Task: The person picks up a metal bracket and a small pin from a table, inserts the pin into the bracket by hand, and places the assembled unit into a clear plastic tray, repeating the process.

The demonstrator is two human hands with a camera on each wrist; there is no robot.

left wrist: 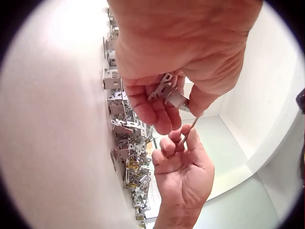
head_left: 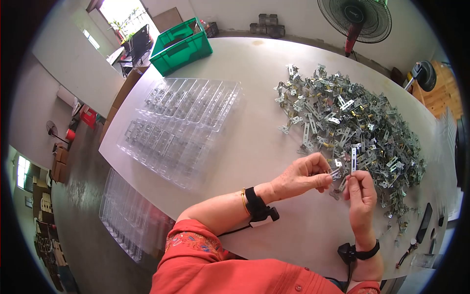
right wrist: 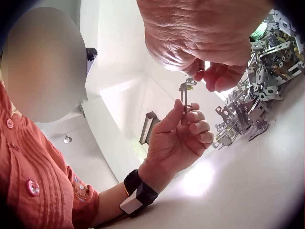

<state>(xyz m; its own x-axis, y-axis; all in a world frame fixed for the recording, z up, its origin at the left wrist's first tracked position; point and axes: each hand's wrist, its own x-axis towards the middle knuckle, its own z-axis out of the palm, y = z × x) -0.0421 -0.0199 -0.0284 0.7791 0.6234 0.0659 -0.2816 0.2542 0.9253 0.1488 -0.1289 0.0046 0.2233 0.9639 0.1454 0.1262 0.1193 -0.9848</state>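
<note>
Metal brackets [head_left: 354, 159]: pinched in left grip [head_left: 302, 175] and right grip [head_left: 361, 197], near loose pile [head_left: 352, 110]. Likely picking-out step; calls next for steady, careful turning.

silvery metal brackets [head_left: 352, 117] flecked with yellow at right, on a pale grey table [head_left: 259, 161]; near, a red shirt [head_left: 235, 274] with a floral-patterned sleeve [head_left: 193, 240]; far left, a bright green crate [head_left: 181, 58].
</note>
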